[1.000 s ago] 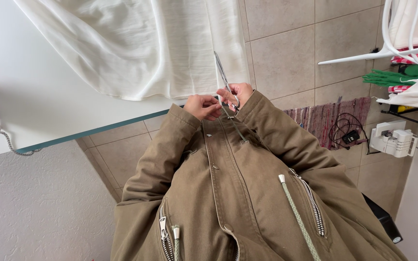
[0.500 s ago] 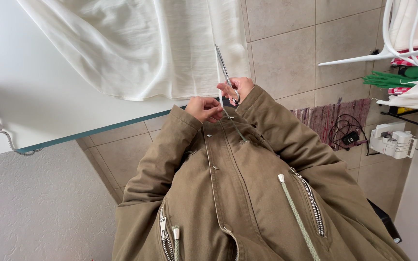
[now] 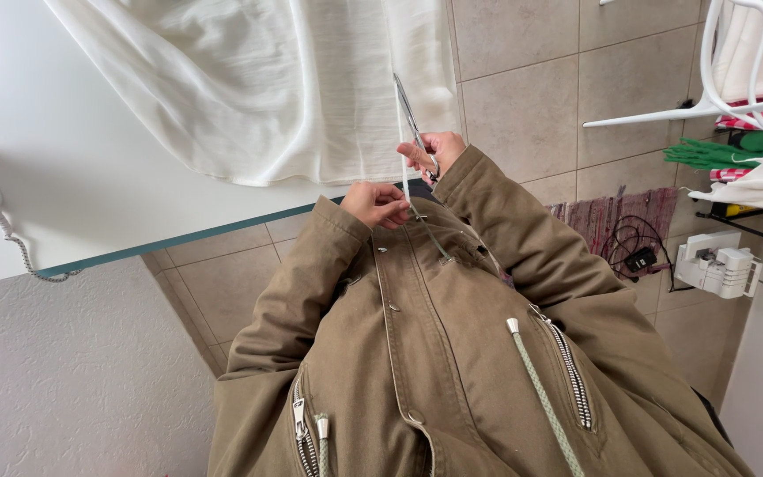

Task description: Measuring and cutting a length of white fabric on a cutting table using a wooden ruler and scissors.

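Right hand [image 3: 434,152] grips slim metal scissors [image 3: 413,119], blades pointing up over the sheer white fabric [image 3: 267,88] draped on the white table [image 3: 64,194]. Left hand [image 3: 377,203] is closed at the fabric's lower edge, pinching a narrow white strip [image 3: 404,181] that runs up toward the scissors. Both arms in olive-brown jacket sleeves [image 3: 311,291]. Beige tiled floor [image 3: 523,88] beyond; white wire rack [image 3: 735,79] at far right.

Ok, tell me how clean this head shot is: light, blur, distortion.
Head view: soft, even daylight, no glare; wide-lens distortion bends the white table edge; right hand and scissors sharp, left hand sharp, white cloth bright but detailed.
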